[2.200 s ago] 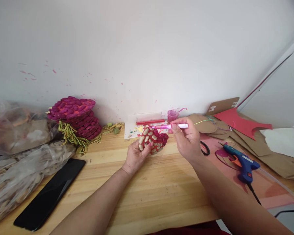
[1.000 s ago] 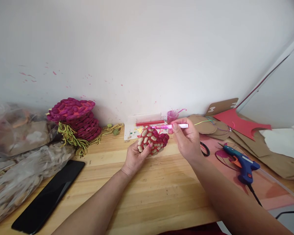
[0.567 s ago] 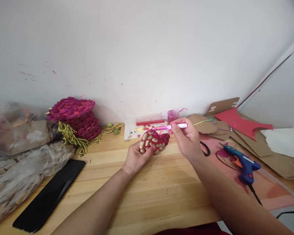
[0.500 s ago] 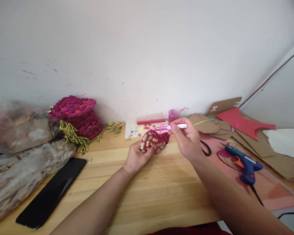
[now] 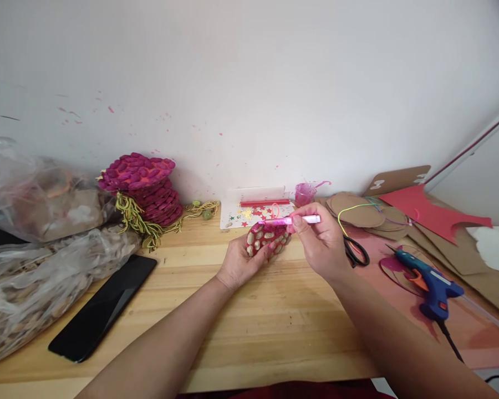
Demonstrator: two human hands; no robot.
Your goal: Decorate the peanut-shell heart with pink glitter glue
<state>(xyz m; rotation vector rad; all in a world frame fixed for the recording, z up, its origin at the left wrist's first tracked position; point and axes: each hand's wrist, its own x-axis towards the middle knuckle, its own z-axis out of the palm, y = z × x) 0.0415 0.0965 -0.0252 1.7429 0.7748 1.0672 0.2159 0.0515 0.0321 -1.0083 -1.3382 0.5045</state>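
My left hand (image 5: pixel 242 260) grips a red piece covered with peanuts in their shells (image 5: pixel 258 239), its thumb pressed on the near face. Most of the shells are bare tan, while those along the far and right edges are magenta. Between the thumb and fingers of my right hand (image 5: pixel 321 239) is a white pen-like paintbrush (image 5: pixel 310 220) with a pink-stained front. It lies nearly level, its tip pointing left at the piece's upper edge. Whether the tip touches a shell, I cannot tell. Behind the piece is a white sheet (image 5: pixel 228 213) with star-shaped sequins.
A stack of magenta peanut-covered discs (image 5: pixel 137 172) with yellow-green yarn (image 5: pixel 128 210) stands left. Plastic bags (image 5: pixel 58 277) and a black phone (image 5: pixel 103 310) lie nearer. A paint cup (image 5: pixel 305 194) stands behind. Scissors (image 5: pixel 357 252), a glue gun (image 5: pixel 430 282) and cardboard (image 5: pixel 449 249) occupy the right.
The whole view has shifted, so the table things appear farther right. The peanut piece has tilted a little, and the brush tip has moved slightly left along its upper edge.
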